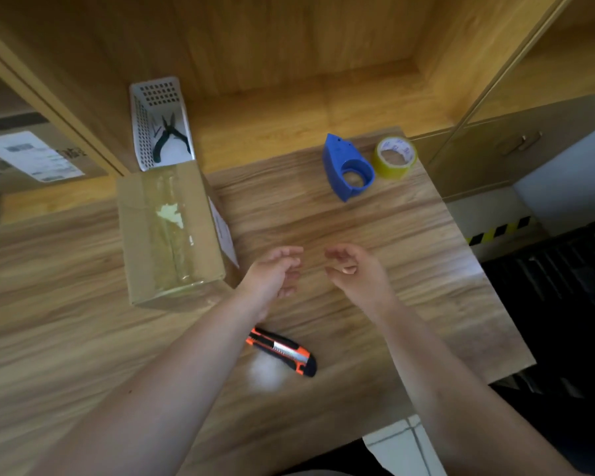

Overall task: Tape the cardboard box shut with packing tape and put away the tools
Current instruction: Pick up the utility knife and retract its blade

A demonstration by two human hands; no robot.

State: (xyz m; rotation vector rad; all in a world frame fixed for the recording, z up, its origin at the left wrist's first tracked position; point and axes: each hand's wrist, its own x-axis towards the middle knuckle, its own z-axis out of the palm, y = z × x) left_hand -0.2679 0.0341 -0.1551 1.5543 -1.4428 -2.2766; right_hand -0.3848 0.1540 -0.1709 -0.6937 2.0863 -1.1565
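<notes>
Both hands empty, nothing picked up yet.
Left hand [275,269] and right hand [354,269] hover loosely open; left forearm over the utility knife [282,352] could knock it off the table [409,235].

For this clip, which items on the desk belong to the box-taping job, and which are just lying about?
Part of the job:
cardboard box, tape already along its top seam
yellow tape roll
blue tape dispenser
orange utility knife
white basket, probably for tools, holding black pliers

Just lying about:
labelled package on the left shelf

Both the left hand and right hand are empty.
</notes>
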